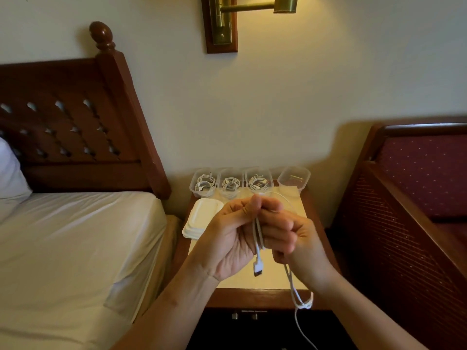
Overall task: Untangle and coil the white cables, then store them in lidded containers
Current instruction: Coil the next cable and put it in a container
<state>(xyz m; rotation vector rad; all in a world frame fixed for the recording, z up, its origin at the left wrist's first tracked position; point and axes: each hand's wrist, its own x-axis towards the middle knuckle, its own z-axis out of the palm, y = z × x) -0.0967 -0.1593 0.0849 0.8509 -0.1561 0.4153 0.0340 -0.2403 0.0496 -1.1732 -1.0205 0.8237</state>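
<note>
Item: 1 white cable (258, 258), held in the air above the middle of the worktop (273, 279). The gathered strands run near vertical, top at the fingertips, with the plug end pointing down toward the person. The left hand (227, 238) is curled round the strands and the right hand (298, 238) pinches them from the other side. The loose remainder drops from the right hand, forms a small loop past the worktop's front edge and trails out of view. At the back of the worktop stand 4 clear containers (294, 179) in a row against the wall, the 3 on the left each holding coiled white cables (230, 184). A stack of white lids (202, 218) lies front-left of them. The worktop has a cream top with a wood rim. Room: a bed (75, 248) with a white sheet and carved wooden headboard (63, 122) at left, a maroon dotted seat (417, 173) at right, and a brass wall lamp (227, 21) above.
</note>
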